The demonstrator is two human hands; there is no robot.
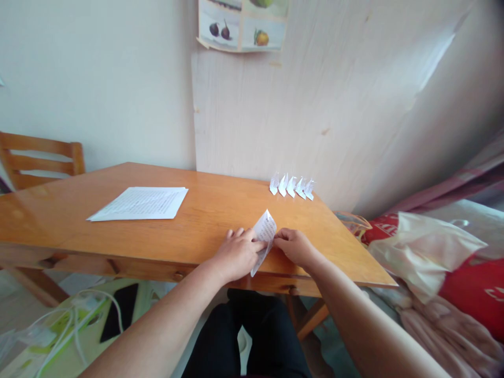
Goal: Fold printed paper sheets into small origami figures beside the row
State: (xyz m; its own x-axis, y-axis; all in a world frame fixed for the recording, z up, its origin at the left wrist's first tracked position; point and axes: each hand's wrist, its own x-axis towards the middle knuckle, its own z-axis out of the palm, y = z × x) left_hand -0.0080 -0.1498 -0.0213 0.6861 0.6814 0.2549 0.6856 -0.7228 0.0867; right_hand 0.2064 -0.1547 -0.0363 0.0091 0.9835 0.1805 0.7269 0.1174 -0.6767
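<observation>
A folded sheet of printed paper (265, 228) is held between my hands near the front edge of the wooden table, its pointed top tilted up to the right. My left hand (241, 254) lies over its left side, with the index finger pressed onto the paper and the other fingers stretched over the tabletop. On the right side, my right hand (294, 245) pinches the paper's edge between thumb and curled fingers. Several small folded paper pieces (291, 186) stand in a row at the back right of the table.
A stack of printed sheets (139, 203) lies on the left of the wooden table (212, 205). A wooden chair (43, 157) stands at the far left. Bags (429, 247) are piled beyond the right edge. Below left are cables and a dark phone-like slab (120, 311).
</observation>
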